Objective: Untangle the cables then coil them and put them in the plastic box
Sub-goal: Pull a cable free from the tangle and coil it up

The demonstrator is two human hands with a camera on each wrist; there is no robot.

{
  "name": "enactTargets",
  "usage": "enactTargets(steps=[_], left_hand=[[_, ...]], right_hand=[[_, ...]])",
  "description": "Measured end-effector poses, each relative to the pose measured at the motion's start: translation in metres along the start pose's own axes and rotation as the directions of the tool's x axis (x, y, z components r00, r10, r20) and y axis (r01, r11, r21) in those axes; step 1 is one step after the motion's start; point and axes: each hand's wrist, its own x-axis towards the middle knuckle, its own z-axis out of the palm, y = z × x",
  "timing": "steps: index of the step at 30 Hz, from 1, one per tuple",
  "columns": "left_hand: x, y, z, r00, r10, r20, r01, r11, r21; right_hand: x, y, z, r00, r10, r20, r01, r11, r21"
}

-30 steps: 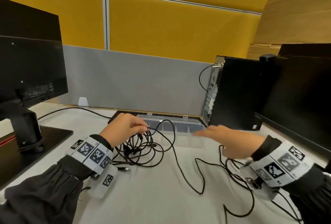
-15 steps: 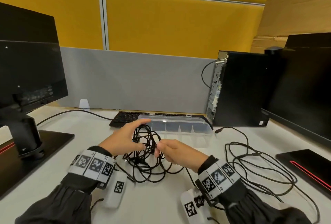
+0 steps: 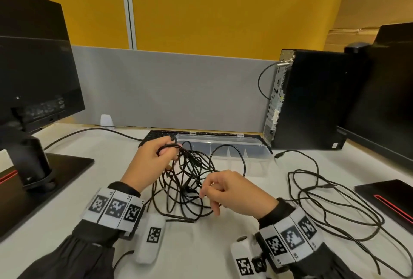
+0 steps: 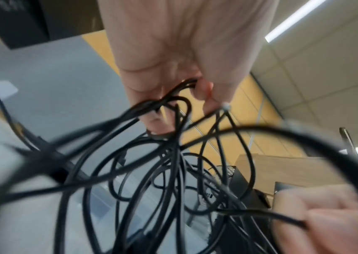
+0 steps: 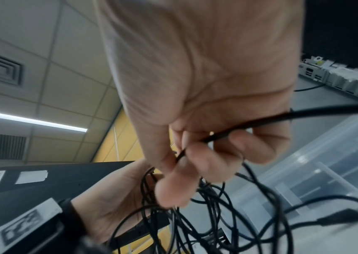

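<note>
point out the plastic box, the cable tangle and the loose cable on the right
plastic box (image 3: 257, 152), head view, front wall
cable tangle (image 3: 185, 180), head view, middle of the loops
loose cable (image 3: 335, 202), head view, a strand on the desk

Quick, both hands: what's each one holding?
Left hand: grips several loops of the tangled cables.
Right hand: pinches one cable strand.

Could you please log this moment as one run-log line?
phase: untangling | left hand: grips cable tangle | right hand: pinches one strand | plastic box: no cables inside

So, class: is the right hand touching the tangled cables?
Touching. The right wrist view shows the right hand pinching one black strand of the tangled cables between curled fingers.
</note>
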Motion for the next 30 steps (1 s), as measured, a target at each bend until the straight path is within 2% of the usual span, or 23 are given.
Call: enactTargets(steps=[2, 5, 10, 12, 14, 17, 19, 20, 21, 23, 25, 28, 30], left_hand=[[-0.002, 0.007, 0.001, 0.999, -0.028, -0.046, 0.017, 0.976, -0.218], [-0.004, 0.015, 0.000, 0.995, -0.057, -0.081, 0.010, 0.873, -0.488], [-0.004, 0.018, -0.003, 0.998, -0.060, -0.011, 0.036, 0.731, -0.682], [-0.005, 0.018, -0.007, 0.999, -0.040, 0.034, 0.052, 0.635, -0.771], [-0.006, 0.019, -0.012, 0.996, 0.009, 0.093, 0.074, 0.525, -0.848], [-0.006, 0.015, -0.019, 0.975, 0.132, 0.182, 0.124, 0.361, -0.924], [-0.005, 0.012, -0.023, 0.931, 0.240, 0.276, 0.209, 0.272, -0.939], [-0.005, 0.013, -0.025, 0.913, 0.268, 0.309, 0.238, 0.267, -0.934], [-0.005, 0.013, -0.027, 0.911, 0.249, 0.328, 0.245, 0.310, -0.918], [-0.006, 0.014, -0.031, 0.949, 0.067, 0.309, 0.236, 0.500, -0.833], [-0.006, 0.017, -0.032, 0.957, -0.059, 0.284, 0.252, 0.655, -0.713], [-0.004, 0.018, -0.031, 0.958, -0.143, 0.247, 0.234, 0.891, -0.389], [-0.002, 0.016, -0.031, 0.972, -0.183, 0.149, 0.208, 0.964, -0.168]], right_hand=[[-0.001, 0.001, 0.000, 1.000, 0.024, -0.011, -0.024, 1.000, -0.005], [0.000, 0.004, 0.000, 0.996, 0.079, -0.032, -0.077, 0.996, 0.048], [0.005, 0.011, 0.001, 0.988, 0.142, -0.055, -0.133, 0.981, 0.142], [0.007, 0.013, 0.000, 0.981, 0.176, -0.077, -0.156, 0.963, 0.222], [0.011, 0.016, 0.000, 0.972, 0.214, -0.100, -0.168, 0.922, 0.348], [0.016, 0.023, 0.003, 0.958, 0.264, -0.113, -0.146, 0.788, 0.598], [0.020, 0.028, 0.005, 0.955, 0.265, -0.131, -0.100, 0.707, 0.701], [0.022, 0.030, 0.005, 0.954, 0.260, -0.149, -0.072, 0.682, 0.727], [0.022, 0.030, 0.005, 0.953, 0.252, -0.169, -0.041, 0.661, 0.749], [0.023, 0.030, 0.004, 0.949, 0.230, -0.215, 0.022, 0.633, 0.774], [0.022, 0.030, 0.003, 0.939, 0.206, -0.276, 0.085, 0.638, 0.765], [0.023, 0.031, 0.001, 0.914, 0.127, -0.386, 0.192, 0.702, 0.685], [0.023, 0.032, 0.000, 0.886, 0.071, -0.458, 0.277, 0.712, 0.646]])
